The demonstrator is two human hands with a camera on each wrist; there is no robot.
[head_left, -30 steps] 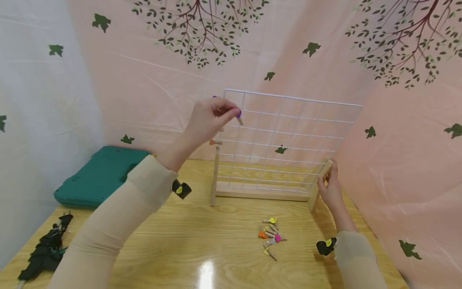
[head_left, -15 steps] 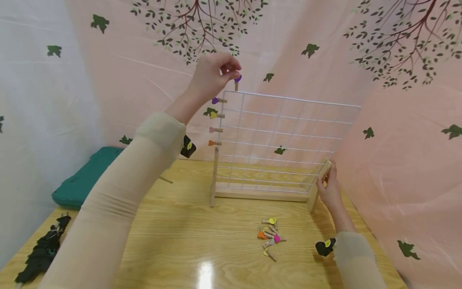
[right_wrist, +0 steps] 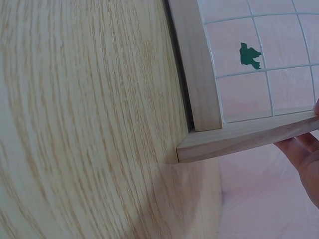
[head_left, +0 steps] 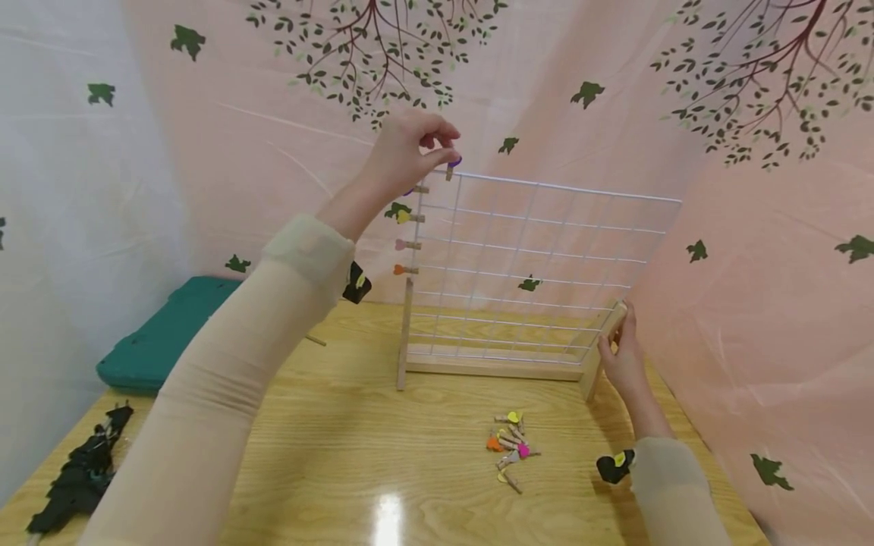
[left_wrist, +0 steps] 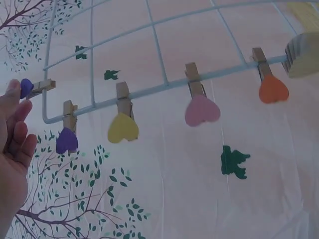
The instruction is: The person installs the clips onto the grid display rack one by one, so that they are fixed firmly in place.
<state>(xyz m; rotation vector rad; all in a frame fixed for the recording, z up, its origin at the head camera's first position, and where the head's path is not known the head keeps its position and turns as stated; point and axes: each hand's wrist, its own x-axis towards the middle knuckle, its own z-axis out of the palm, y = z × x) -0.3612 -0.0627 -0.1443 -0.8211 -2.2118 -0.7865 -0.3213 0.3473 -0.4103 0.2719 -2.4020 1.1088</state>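
Observation:
A white wire grid (head_left: 539, 227) stands upright in a wooden base (head_left: 492, 365). My left hand (head_left: 413, 152) pinches a small wooden clothespin (left_wrist: 41, 88) with a purple heart at the grid's top left corner, its jaws over the top wire. Down the left side wire sit clothespins with a purple heart (left_wrist: 67, 142), a yellow heart (left_wrist: 123, 128), a pink heart (left_wrist: 202, 110) and an orange heart (left_wrist: 273, 89). My right hand (head_left: 624, 360) holds the right wooden post (head_left: 604, 341), thumb in front and fingers behind it, also seen in the right wrist view.
Several loose heart clothespins (head_left: 510, 447) lie in a pile on the wooden table (head_left: 328, 470) before the grid. A green case (head_left: 164, 334) rests at the left, with a black cabled object (head_left: 82, 478) nearer the front. A printed curtain (head_left: 771, 265) hangs behind.
My left hand has risen from in front of the grid to above its top edge, then lowered the purple-heart clothespin onto the top wire. The right hand has stayed on the post.

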